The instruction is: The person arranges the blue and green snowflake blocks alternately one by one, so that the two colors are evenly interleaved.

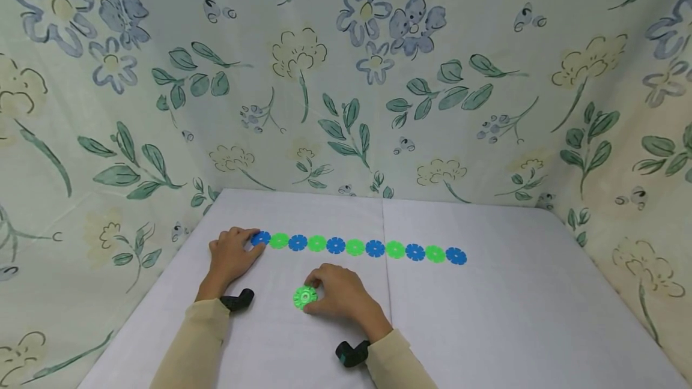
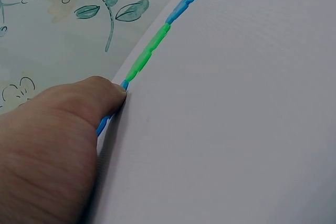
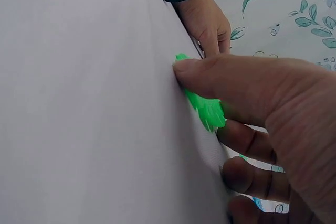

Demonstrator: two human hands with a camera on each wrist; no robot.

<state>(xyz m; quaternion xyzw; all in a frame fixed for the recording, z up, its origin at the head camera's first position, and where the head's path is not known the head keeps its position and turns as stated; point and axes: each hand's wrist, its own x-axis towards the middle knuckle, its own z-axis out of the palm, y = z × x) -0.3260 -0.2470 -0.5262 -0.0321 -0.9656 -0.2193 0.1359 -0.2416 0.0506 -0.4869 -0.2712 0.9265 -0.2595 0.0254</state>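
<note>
A row of flat, notched plastic discs, blue and green by turns, lies across the white table. At its left end my left hand (image 1: pixel 233 254) holds the blue disc (image 1: pixel 262 238) between thumb and fingers. In the left wrist view the thumb (image 2: pixel 100 95) covers part of that disc. My right hand (image 1: pixel 343 293) is nearer the front, below the row, and pinches a green notched disc (image 1: pixel 305 297) at its edge. The right wrist view shows the green piece (image 3: pixel 210 113) close to the tabletop, partly behind the thumb; whether it is one disc or a stack I cannot tell.
The row runs right to a last blue disc (image 1: pixel 456 256). A crease (image 1: pixel 385 221) crosses the white tabletop (image 1: pixel 513 305) near its middle. Flower-printed cloth (image 1: pixel 335 101) hangs behind and at the sides. Each wrist wears a black camera mount (image 1: pixel 351 354).
</note>
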